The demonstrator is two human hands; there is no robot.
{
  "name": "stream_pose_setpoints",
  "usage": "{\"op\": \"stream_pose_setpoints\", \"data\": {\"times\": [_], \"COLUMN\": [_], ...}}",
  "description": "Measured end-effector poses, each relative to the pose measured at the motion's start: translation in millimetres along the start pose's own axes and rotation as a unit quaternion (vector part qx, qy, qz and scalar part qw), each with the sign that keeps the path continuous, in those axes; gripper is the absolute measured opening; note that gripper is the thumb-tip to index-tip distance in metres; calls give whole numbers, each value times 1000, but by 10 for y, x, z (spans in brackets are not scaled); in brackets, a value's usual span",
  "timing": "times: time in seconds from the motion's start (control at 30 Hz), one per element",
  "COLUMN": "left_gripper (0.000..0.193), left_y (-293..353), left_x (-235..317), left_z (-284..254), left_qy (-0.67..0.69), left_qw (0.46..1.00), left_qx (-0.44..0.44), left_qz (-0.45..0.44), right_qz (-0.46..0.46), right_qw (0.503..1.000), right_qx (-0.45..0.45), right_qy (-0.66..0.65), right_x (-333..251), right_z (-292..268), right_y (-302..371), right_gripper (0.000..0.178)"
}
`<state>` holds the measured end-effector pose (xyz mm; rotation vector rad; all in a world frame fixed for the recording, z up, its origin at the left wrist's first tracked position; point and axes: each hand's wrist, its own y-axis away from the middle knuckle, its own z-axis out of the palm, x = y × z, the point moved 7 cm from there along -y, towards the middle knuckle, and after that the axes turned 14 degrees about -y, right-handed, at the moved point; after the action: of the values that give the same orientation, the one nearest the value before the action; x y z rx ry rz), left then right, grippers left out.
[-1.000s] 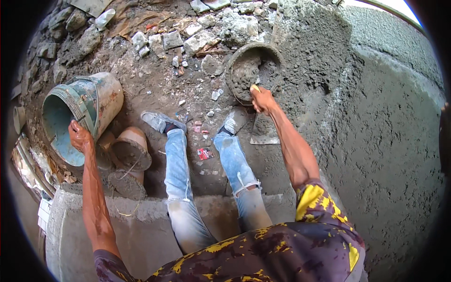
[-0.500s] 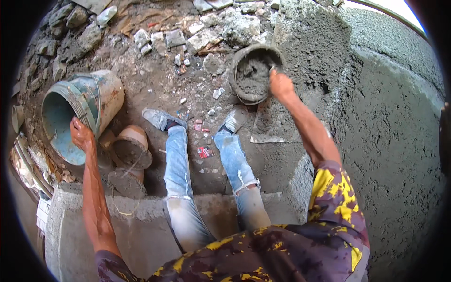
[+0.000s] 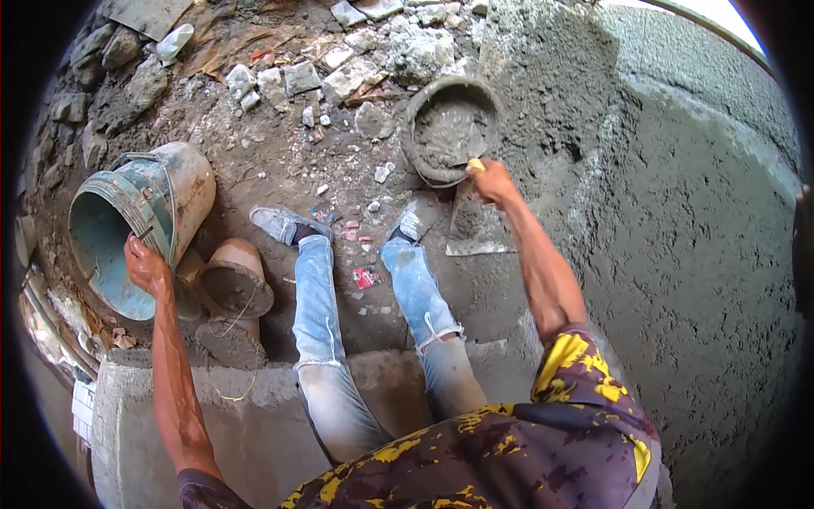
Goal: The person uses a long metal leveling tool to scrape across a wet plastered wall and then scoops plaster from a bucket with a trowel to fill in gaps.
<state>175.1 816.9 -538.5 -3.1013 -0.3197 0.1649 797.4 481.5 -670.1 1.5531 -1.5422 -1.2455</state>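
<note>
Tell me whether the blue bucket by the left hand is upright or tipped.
Tipped. The blue bucket lies on its side, its open mouth facing out and its inside in view, with the left hand on its rim.

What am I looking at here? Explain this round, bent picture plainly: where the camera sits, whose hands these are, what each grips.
The camera sits on a person's head and looks down through a very wide lens, so straight edges bend. There is no machine. The left hand has its grip on the rim of a tilted blue bucket. The right hand holds a yellow-handled tool, seemingly a trowel, at the edge of a round pan of grey mortar. Its blade is hard to make out. The person's jeans-clad legs stand on dirt strewn with rubble. A freshly plastered wall rises at right.
</note>
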Motion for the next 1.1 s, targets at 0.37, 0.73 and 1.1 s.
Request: {"op": "stream_pose_setpoints", "data": {"times": [0.37,0.73,1.1], "left_gripper": [38,39,38], "left_y": [70,27,-4], "left_x": [-80,-26,-594], "left_z": [5,-203,-442], "left_qy": [17,36,168], "left_qw": [1000,999,984], "left_qx": [-5,-6,7], "left_qz": [2,-33,-52], "right_qz": [-241,-96,-348], "right_qw": [878,940,834], "right_qx": [72,47,206], "right_qy": [408,323,376], "right_x": [-540,-507,-1656], "right_z": [-5,-86,1268], "right_y": [402,481,1783], "right_gripper": [24,36,46]}}
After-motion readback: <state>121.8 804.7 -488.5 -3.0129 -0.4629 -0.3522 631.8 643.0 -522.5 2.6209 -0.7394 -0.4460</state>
